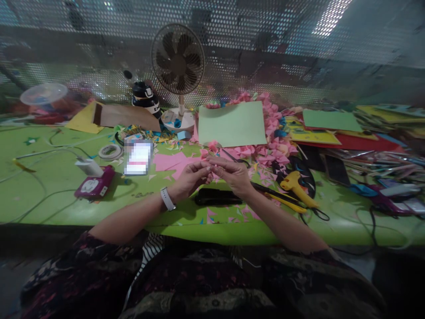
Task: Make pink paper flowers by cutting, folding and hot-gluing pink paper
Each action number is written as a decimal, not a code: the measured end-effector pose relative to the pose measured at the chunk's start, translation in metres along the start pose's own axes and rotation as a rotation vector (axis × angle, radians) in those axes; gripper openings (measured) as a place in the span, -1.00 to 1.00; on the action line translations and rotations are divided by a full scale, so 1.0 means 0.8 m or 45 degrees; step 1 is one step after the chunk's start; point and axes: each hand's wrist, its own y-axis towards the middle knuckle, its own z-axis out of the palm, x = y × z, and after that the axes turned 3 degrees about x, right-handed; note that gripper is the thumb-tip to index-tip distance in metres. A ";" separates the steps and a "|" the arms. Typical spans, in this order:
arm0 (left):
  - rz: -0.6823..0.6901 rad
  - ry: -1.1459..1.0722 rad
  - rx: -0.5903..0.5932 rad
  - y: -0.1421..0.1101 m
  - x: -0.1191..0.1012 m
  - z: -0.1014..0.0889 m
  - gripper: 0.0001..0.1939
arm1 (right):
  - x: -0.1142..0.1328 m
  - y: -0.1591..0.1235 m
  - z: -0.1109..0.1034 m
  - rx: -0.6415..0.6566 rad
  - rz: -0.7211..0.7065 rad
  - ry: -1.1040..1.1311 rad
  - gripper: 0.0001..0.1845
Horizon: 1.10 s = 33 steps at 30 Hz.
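pink paper (203, 153), a small piece, is pinched at the fingertips of the left hand (194, 174) and right hand (234, 175), close together above a green worktop (179, 217); light, thin and easily creased, it would likely handle best held gently by its edges.

The bare left forearm (129, 221) and bare right forearm (287, 223) slant inward from the near side; the left hand (190, 178) and right hand (235, 177) meet centrally, fingers bent, fingertips close together.
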 end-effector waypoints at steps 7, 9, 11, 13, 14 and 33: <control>0.002 0.014 0.018 0.001 0.002 -0.003 -0.67 | 0.000 0.002 0.000 -0.002 0.031 0.141 -0.79; -0.017 -0.001 0.008 0.000 0.000 -0.002 -0.68 | 0.000 0.003 0.000 -0.010 0.093 0.302 -0.77; -0.047 -0.028 -0.030 -0.002 -0.003 0.001 -0.67 | 0.001 0.005 -0.001 -0.016 0.211 0.502 -0.76; -0.082 -0.032 -0.053 -0.004 -0.006 0.005 -0.64 | 0.002 0.007 -0.002 -0.013 0.346 0.660 -0.73; -0.100 -0.021 -0.048 -0.004 -0.008 0.007 -0.63 | 0.003 0.007 -0.003 -0.007 0.402 0.713 -0.71; -0.072 0.105 0.024 -0.006 -0.005 0.005 -0.68 | -0.003 0.006 -0.003 0.237 0.415 0.705 -0.72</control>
